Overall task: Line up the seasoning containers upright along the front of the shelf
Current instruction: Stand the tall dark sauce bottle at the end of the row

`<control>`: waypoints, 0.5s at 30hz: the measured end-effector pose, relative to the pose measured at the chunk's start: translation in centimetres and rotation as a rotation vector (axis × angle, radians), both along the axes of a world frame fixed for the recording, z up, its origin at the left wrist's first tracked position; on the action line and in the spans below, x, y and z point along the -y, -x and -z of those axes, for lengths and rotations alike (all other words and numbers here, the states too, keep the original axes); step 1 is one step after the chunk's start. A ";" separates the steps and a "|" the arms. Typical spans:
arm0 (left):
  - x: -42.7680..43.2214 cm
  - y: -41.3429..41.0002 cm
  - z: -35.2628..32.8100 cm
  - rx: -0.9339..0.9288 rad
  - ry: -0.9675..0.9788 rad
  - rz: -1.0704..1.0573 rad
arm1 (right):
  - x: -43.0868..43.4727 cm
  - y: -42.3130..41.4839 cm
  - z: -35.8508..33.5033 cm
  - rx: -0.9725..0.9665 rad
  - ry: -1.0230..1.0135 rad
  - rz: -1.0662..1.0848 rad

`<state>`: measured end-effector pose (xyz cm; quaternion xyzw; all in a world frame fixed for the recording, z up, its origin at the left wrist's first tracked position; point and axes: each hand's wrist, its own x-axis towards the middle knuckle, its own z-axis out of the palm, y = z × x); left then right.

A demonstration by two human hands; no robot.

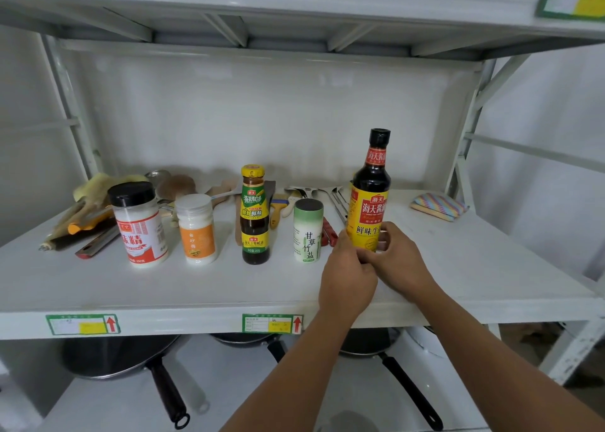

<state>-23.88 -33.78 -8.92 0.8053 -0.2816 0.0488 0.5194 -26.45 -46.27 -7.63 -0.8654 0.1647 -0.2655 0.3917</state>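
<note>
Seasoning containers stand upright in a row on the shelf (98, 287): two jars, a sauce bottle (255, 215), a salt shaker (308, 232). At the right end, both the left hand (348, 276) and right hand (401, 258) clamp their fingers around the soy sauce bottle (371, 192).

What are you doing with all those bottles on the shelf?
A person is lining up seasoning containers along the front of a white shelf. Both hands, left hand and right hand, are wrapped around the base of the tall soy sauce bottle at the right end of the row. Four others already stand upright: the black-lidded jar, the sugar jar, the small sauce bottle and the green salt shaker.
</note>
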 end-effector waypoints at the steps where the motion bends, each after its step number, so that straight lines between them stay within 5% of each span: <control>1: 0.0 -0.1 0.0 -0.005 0.003 0.006 | 0.0 0.0 0.0 0.004 0.001 -0.004; 15: 0.2 -0.3 0.2 -0.015 -0.022 0.011 | -0.8 0.1 -0.3 -0.029 0.083 0.030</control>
